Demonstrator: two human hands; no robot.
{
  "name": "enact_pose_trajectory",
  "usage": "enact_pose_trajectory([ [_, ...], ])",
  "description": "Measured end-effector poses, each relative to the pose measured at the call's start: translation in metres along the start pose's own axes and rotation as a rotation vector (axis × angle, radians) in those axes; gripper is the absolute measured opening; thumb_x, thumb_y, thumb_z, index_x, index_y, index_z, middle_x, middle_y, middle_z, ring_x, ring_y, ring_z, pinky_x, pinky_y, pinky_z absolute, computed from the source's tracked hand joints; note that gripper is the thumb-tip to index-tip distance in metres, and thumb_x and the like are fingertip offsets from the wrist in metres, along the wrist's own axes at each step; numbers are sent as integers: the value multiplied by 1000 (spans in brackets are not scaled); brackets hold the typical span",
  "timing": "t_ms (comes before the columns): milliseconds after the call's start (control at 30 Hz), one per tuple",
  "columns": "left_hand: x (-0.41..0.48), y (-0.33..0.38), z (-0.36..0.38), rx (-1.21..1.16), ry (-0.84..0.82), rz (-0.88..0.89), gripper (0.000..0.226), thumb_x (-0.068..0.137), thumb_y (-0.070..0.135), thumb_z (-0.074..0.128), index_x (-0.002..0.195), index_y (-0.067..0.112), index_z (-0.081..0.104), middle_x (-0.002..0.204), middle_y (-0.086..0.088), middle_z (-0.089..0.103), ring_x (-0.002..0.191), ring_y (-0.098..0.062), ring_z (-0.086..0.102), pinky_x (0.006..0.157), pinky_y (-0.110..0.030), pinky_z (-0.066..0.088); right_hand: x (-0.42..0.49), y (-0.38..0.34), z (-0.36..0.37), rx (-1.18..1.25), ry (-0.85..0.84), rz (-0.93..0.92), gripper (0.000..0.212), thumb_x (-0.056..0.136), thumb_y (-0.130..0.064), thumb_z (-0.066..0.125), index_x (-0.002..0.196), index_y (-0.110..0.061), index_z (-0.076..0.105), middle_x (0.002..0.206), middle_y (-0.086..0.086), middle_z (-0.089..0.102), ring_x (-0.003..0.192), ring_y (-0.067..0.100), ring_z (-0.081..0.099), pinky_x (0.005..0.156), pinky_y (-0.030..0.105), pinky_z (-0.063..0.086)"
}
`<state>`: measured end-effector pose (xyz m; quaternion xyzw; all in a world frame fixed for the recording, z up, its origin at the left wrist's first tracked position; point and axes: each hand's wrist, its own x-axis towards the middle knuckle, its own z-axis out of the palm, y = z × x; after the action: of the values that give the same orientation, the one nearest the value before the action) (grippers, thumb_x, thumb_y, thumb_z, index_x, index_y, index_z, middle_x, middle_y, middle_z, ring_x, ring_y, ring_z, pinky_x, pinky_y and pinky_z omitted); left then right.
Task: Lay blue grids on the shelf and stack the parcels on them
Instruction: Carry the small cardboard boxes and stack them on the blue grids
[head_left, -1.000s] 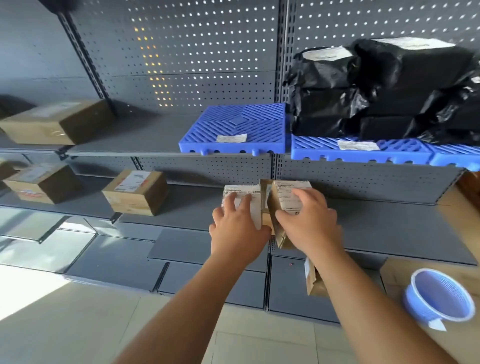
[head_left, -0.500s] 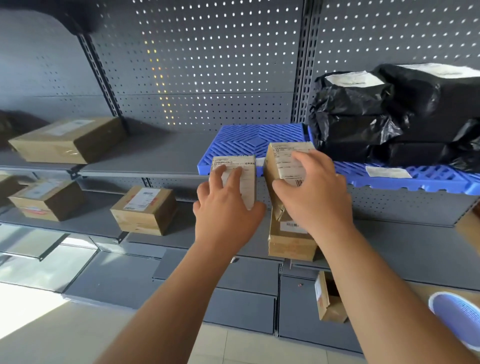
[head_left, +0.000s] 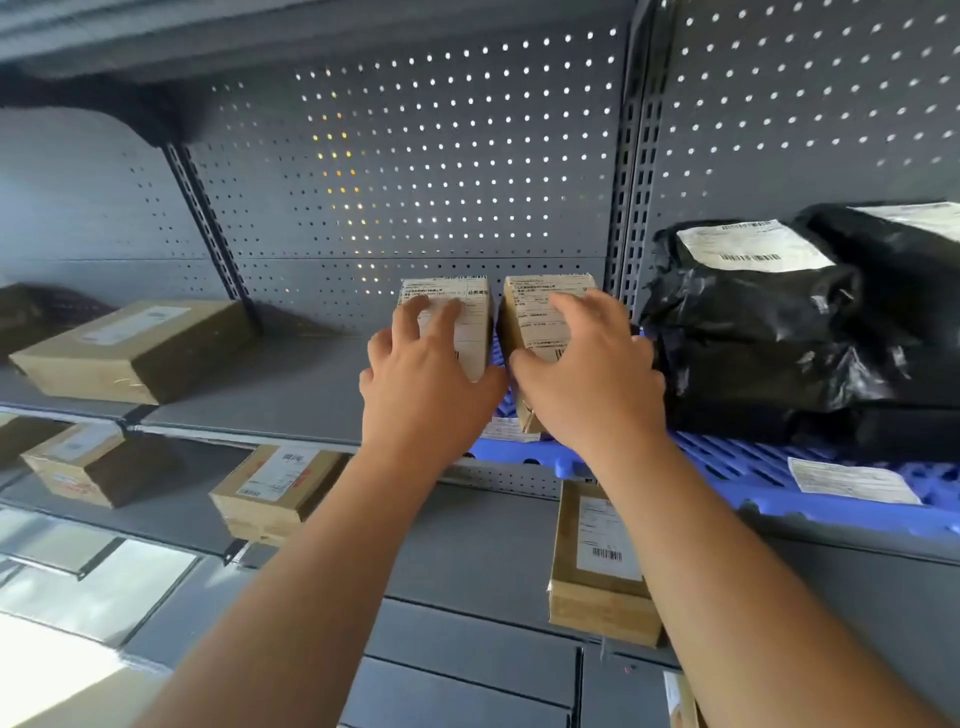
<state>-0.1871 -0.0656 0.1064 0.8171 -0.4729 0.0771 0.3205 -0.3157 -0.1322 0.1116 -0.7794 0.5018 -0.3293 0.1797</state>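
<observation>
Here two hands, left hand (head_left: 426, 384) and right hand (head_left: 582, 379), grip two parcels (head_left: 470, 322).

L hand (head_left: 427, 387), R hand (head_left: 587, 387) up side by side, gripping.

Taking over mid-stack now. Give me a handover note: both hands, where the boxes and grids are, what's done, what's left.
Left hand grips the left box; right hand grips the right box.
Both boxes stand upright, side by side, over the blue grid on the shelf. The hands hide whether they rest on it.
Done: grids laid; black parcels stacked on the right grid.
Left: seat both boxes and release, then probably fetch the lower box and the others below.
</observation>
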Motion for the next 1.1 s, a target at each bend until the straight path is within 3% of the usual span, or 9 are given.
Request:
enact_pose_trajectory([
  [233,49,-10,18,3,-35,21,73,84,58,62,150,36,37,160,8,24,141,-31,29,111,-51,30,41,-4,26,-31,-32,21,68,91,-54,52,153,-36,29,164,-9,13,141,43,27,107,60,33],
  [400,81,-22,32,-12,-124,43,75,85,56,62,151,36,34,160,8,25,141,-32,30,109,-51,32,72,-2,43,-54,-45,111,71,89,-55,53,151,-31,28,158,-1,23,136,43,33,104,59,39],
  [700,124,-45,53,-29,-310,85,74,85,51,62,153,36,34,156,5,32,137,-34,34,107,-52,37,107,3,64,-208,-54,270,64,85,-64,51,133,-22,48,140,3,37,124,40,42,99,55,39],
  [933,138,-53,63,-94,-387,136,75,85,49,62,152,37,32,155,4,32,136,-35,35,108,-55,40,111,0,70,-277,-43,324,55,83,-63,53,121,-22,54,135,4,41,122,41,43,97,56,38],
  [1100,143,-54,67,-104,-406,152,75,87,55,59,154,39,31,158,5,29,139,-35,34,109,-54,40,111,-3,69,-266,-53,335,57,80,-65,53,123,-28,53,135,2,44,123,39,42,97,55,38],
])
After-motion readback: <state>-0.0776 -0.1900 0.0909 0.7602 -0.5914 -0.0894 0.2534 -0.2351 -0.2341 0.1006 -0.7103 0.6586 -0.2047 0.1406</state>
